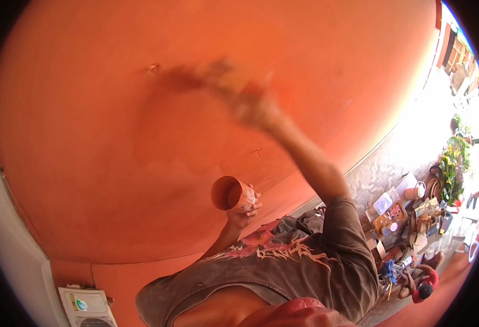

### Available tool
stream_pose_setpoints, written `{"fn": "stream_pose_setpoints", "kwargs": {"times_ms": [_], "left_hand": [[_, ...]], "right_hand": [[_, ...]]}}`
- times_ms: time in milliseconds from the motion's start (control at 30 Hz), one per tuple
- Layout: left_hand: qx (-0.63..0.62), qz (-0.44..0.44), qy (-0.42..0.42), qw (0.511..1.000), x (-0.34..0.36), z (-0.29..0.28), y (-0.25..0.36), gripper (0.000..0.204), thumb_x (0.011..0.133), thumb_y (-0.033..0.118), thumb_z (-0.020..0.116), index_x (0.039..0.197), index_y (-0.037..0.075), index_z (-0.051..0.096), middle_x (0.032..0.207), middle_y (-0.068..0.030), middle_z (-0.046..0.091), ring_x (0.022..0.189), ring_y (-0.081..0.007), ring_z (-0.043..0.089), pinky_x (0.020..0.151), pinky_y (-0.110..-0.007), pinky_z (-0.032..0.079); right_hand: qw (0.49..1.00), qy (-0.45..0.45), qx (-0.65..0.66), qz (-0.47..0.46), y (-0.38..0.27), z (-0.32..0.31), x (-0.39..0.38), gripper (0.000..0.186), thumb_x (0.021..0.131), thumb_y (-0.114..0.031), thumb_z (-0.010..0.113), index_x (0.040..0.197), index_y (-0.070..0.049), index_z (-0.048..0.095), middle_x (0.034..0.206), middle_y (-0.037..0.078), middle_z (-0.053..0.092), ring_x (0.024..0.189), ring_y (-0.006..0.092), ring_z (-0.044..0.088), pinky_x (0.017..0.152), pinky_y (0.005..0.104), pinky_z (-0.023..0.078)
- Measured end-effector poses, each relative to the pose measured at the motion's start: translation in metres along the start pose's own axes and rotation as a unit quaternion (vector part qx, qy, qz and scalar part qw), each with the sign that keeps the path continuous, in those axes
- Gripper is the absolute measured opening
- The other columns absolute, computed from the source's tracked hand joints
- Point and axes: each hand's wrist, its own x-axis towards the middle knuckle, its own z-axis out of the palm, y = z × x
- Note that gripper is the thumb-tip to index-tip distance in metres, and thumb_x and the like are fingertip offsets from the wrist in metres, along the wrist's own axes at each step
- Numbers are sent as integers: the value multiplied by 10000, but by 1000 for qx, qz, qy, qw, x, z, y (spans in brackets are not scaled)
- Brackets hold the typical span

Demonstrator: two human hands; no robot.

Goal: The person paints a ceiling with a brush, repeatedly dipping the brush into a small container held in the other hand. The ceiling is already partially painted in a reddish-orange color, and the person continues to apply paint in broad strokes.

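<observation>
No lettering can be read (the sticker on the white unit is too small).

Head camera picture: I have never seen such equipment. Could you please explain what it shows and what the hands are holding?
There is no machine: a person wears a wide fisheye camera on the head, which looks down and makes straight edges bend. The left hand holds an orange cup, its open mouth showing. The raised right hand is blurred; it seems to grip a dark tool, perhaps a paintbrush, in front of the orange wall. At right are the floor, a pink bucket, green plants and another person in red.
</observation>
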Motion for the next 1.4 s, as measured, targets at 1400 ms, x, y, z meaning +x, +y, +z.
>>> {"fn": "stream_pose_setpoints", "kwargs": {"times_ms": [1400], "left_hand": [[5,-50,34,998,9,28,-4,552,927,368,654,1394,127,484,1199,-154,482,953,-322,568,629,-322,559]], "right_hand": [[978,153,-116,79,30,-121,-8,177,955,-114,630,996,20,737,1003,106,722,964,220,662,847,346,539]]}}
